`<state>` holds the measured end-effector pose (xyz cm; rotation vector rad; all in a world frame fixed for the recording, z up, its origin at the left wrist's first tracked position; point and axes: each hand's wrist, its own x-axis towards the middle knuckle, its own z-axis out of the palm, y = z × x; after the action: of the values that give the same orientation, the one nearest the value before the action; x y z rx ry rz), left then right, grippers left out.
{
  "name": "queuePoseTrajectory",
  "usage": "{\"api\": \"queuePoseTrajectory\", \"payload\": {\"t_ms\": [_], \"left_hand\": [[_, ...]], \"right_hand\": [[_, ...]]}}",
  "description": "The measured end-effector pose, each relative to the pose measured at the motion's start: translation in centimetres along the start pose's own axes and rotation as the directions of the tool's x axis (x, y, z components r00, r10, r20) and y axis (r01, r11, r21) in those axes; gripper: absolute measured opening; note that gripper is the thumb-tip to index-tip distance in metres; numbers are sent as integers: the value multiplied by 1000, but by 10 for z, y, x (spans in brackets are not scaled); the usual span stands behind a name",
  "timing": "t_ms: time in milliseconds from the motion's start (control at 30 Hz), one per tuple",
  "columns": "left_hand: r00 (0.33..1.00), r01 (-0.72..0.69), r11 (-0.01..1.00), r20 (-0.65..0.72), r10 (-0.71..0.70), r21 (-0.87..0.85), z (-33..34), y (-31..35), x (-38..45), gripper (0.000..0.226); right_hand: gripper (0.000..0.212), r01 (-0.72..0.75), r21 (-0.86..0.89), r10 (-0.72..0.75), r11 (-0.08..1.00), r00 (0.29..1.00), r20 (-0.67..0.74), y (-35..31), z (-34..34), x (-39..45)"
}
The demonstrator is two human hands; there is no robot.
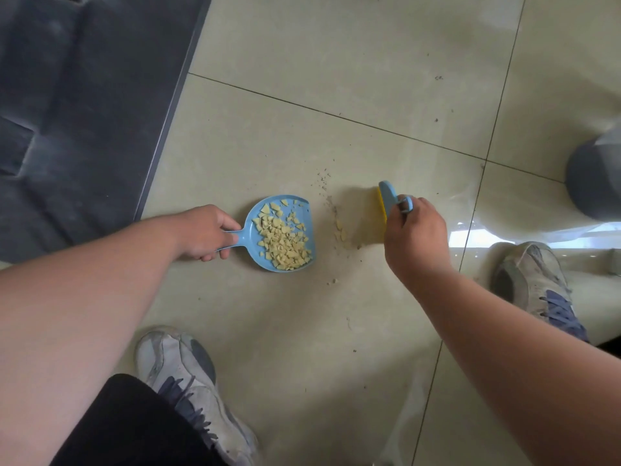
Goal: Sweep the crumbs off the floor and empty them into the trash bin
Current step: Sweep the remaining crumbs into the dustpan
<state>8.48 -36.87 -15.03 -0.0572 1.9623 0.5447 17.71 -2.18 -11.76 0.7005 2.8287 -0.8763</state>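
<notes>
Glossy beige tiled floor (336,62) with dark grout lines beside a dark mat (84,95).

a pale tiled floor (353,62) with dark joints is seen. a blue dustpan (300,210) heaped with yellow crumbs (284,240) is set on it. just beside its open edge, a few loose bits (340,230) and fine dust are scattered. two worn shoes are planted on the tiles, left (188,381) and right (537,284).
</notes>
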Motion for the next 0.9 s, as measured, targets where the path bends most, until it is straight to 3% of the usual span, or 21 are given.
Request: {"api": "queuePoseTrajectory", "payload": {"t_ms": [200, 500, 633, 767, 900], "left_hand": [[997, -36, 997, 77, 31, 71, 21, 21, 1, 23], [997, -38, 996, 72, 32, 84, 29, 36, 2, 24], [998, -20, 999, 60, 18, 32, 28, 31, 1, 25], [1000, -17, 1000, 24, 17, -1, 23, 20, 0, 29], [1000, -4, 997, 8, 5, -77, 13, 4, -1, 25]], "right_hand": [[16, 100, 15, -101, 995, 987, 122, 0, 17, -37], [30, 116, 162, -145, 980, 972, 182, -36, 38, -55], [40, 123, 194, -149, 973, 981, 125, -35, 26, -51], [22, 44, 179, -54, 983, 997, 52, -18, 9, -31], [19, -8, 155, 6, 988, 1000, 12, -2, -1, -13]]}}
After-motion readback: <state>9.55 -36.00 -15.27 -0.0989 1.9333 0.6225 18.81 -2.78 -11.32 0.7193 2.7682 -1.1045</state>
